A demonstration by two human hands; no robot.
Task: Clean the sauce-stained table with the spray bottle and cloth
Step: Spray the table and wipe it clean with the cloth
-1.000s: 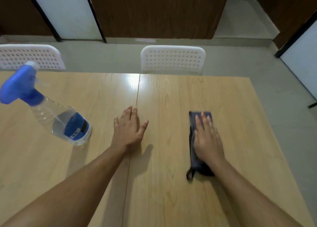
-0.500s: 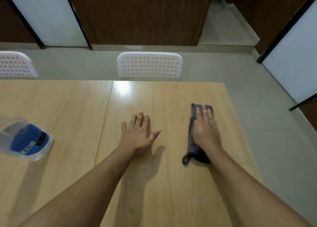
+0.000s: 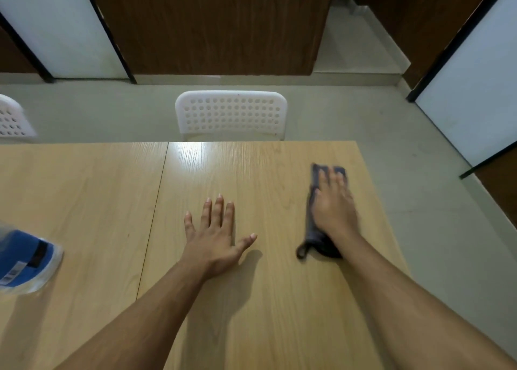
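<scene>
A folded dark grey cloth point(image 3: 311, 224) lies on the light wooden table point(image 3: 265, 299) near its right edge. My right hand point(image 3: 334, 204) presses flat on the cloth, fingers pointing away from me and slightly blurred. My left hand point(image 3: 216, 234) rests flat on the bare wood at the middle, fingers spread, holding nothing. At the left edge of the view stands the clear spray bottle point(image 3: 23, 260) with a blue label; only its lower body shows. No sauce stain is visible on the wood.
A seam point(image 3: 152, 218) runs between two tabletop panels left of my left hand. A white perforated chair point(image 3: 230, 115) stands at the far edge, another chair point(image 3: 11, 120) at far left. Grey floor lies beyond the table's right edge.
My right hand has slid the cloth away from me and toward the table's right edge. The view has swung right, so the spray bottle now sits mostly out of frame.
</scene>
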